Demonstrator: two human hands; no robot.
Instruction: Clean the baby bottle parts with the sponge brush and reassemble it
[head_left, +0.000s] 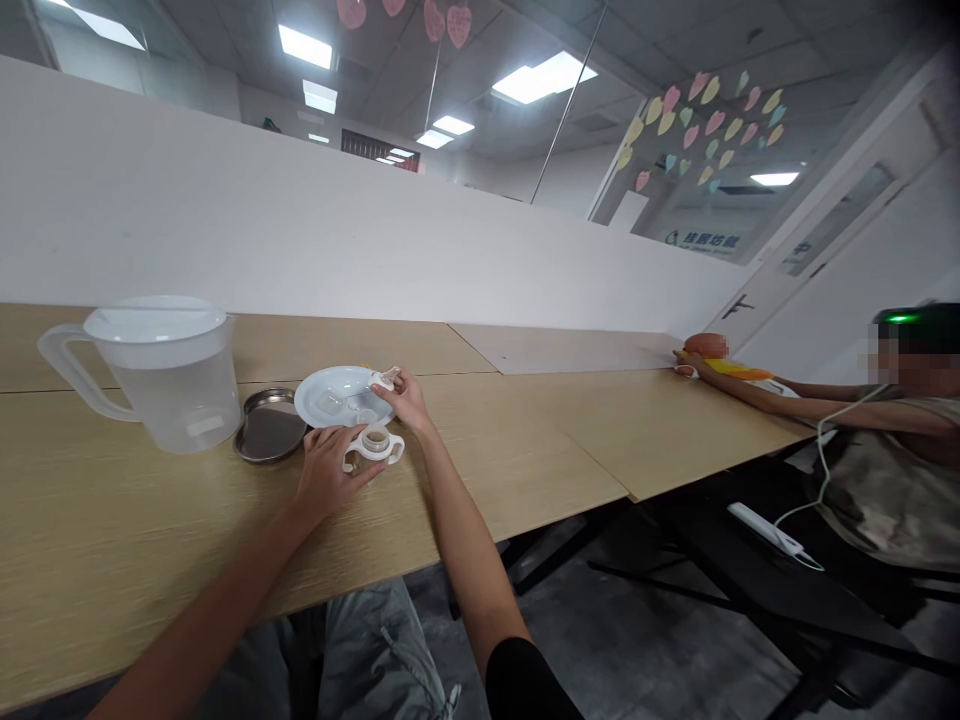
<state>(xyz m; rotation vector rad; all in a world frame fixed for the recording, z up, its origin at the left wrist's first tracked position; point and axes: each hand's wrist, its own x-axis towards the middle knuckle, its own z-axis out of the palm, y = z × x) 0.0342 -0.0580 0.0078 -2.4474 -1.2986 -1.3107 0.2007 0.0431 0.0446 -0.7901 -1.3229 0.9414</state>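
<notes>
My left hand (330, 470) is wrapped round a small clear container with a white ringed collar (375, 443), its round mouth facing up. Just above it, my right hand (406, 398) pinches a small white and clear piece (385, 379) over the right rim of a white plate (319, 386). Clear pieces lie on the plate. A kidney-shaped metal tray (271, 427) sits left of the plate, close to my left hand. What the piece in my right hand is, I cannot tell.
A large translucent lidded jug (176, 385) stands at the left. A white wall (337, 250) rises behind the table (510, 450). At the far right a person (892, 440) reaches over the table toward orange and yellow items (724, 368). A white device (766, 530) lies on a black seat.
</notes>
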